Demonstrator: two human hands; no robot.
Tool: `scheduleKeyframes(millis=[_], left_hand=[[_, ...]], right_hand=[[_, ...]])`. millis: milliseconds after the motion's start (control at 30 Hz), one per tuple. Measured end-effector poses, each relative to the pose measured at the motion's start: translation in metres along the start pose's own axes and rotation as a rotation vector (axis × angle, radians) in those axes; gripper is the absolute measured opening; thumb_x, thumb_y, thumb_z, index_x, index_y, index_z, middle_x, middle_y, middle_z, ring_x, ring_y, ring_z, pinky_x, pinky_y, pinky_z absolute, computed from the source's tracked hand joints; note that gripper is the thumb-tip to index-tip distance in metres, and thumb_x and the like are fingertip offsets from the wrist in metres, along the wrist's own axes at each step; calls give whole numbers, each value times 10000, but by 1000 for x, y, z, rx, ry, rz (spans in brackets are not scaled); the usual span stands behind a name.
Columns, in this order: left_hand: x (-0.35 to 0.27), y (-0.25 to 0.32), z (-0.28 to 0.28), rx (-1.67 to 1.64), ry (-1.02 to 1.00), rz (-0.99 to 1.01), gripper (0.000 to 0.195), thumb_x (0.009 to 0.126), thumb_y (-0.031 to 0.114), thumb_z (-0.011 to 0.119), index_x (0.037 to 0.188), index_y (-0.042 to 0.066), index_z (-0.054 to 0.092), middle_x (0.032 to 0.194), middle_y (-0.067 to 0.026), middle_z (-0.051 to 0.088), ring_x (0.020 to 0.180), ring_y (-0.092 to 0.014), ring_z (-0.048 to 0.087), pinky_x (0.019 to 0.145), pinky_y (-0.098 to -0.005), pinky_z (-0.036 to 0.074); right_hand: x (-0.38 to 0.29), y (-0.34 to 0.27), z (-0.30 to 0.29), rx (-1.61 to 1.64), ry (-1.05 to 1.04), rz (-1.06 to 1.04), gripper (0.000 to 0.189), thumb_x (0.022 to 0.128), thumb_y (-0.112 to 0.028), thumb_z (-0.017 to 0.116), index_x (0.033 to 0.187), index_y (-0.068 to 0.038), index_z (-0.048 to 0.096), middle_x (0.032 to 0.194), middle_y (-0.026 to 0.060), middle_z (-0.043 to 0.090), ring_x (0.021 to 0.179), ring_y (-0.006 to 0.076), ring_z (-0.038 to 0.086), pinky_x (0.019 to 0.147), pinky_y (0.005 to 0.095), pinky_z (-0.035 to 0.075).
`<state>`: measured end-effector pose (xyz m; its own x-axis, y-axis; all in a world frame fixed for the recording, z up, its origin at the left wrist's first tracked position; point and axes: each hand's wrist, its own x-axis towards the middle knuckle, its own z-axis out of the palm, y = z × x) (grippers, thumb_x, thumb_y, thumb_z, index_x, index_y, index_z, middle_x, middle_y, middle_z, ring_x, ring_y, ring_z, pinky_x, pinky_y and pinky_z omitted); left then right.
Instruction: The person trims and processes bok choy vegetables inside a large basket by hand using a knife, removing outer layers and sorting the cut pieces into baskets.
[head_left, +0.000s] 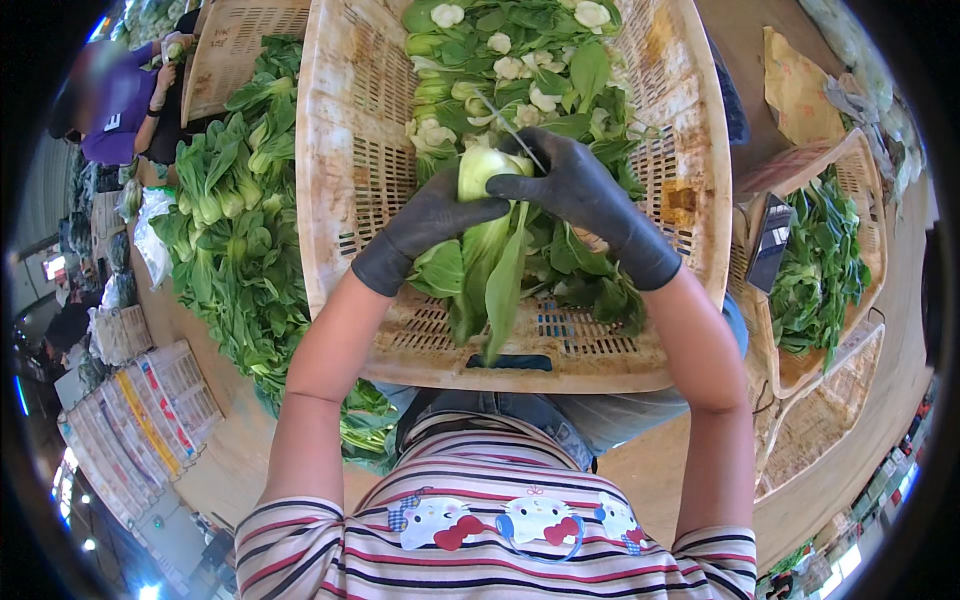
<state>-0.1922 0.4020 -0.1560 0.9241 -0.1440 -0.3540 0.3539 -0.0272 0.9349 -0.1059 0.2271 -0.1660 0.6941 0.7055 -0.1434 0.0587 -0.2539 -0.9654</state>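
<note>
My left hand (435, 214), in a black glove, holds a head of bok choy (484, 172) from its left side, the pale base up and the leaves hanging toward me. My right hand (566, 184), also gloved in black, has its thumb on the head's right side and holds a thin knife (502, 124); the blade points up and left, and its handle is hidden in my fingers. Both hands are over a stained plastic crate (510, 375). Beneath and beyond them lie many bok choy (427, 94) and cut pale bases (510, 67).
A large pile of bok choy (240, 262) lies left of the crate. At the right, a smaller crate (870, 225) holds leaves, with a phone (771, 244) on its near-left edge. A person in purple (112, 105) works at the upper left. Stacked crates (142, 420) stand at lower left.
</note>
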Motion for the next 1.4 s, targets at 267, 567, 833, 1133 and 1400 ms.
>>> scheduleKeyframes(millis=[267, 567, 833, 1133, 1400], left_hand=[[-20, -8, -16, -821, -60, -146, 598, 826, 289, 652, 1299, -8, 437, 1100, -160, 611, 973, -266, 620, 870, -358, 506], [2, -12, -17, -623, 51, -7, 474, 900, 169, 591, 1302, -22, 430, 1219, -86, 551, 1079, -185, 549, 946, -314, 435], [4, -13, 5, -165, 84, 144, 586, 816, 122, 697, 1317, 23, 409, 1216, -69, 520, 1103, -146, 496, 946, -291, 415], [-9, 14, -23, -7, -127, 8, 695, 725, 152, 768, 1318, 19, 431, 1172, -80, 567, 1062, -171, 533, 934, -327, 438], [-20, 11, -22, -120, 33, 49, 648, 729, 118, 758, 1294, 7, 459, 1173, -65, 574, 1073, -149, 521, 934, -303, 429]], right_hand=[[5, 0, -38, -340, 109, 73, 386, 801, -316, 720, 969, 18, 624, 695, 88, 601, 630, 117, 542, 618, 295, 453], [-4, -21, -14, 199, 115, 58, 544, 809, -283, 724, 1201, 31, 517, 876, 125, 659, 796, 201, 628, 764, 317, 500], [-3, -7, -9, -85, 74, -23, 516, 747, -324, 761, 1031, 58, 561, 808, 161, 643, 706, 180, 614, 655, 337, 496], [-9, -14, -32, -134, -37, -56, 293, 784, -141, 693, 1018, 23, 625, 748, 63, 630, 629, 101, 547, 588, 254, 469], [-20, -15, -21, -643, 260, -327, 249, 745, -313, 718, 752, -93, 603, 638, 64, 601, 518, 210, 593, 495, 345, 477]])
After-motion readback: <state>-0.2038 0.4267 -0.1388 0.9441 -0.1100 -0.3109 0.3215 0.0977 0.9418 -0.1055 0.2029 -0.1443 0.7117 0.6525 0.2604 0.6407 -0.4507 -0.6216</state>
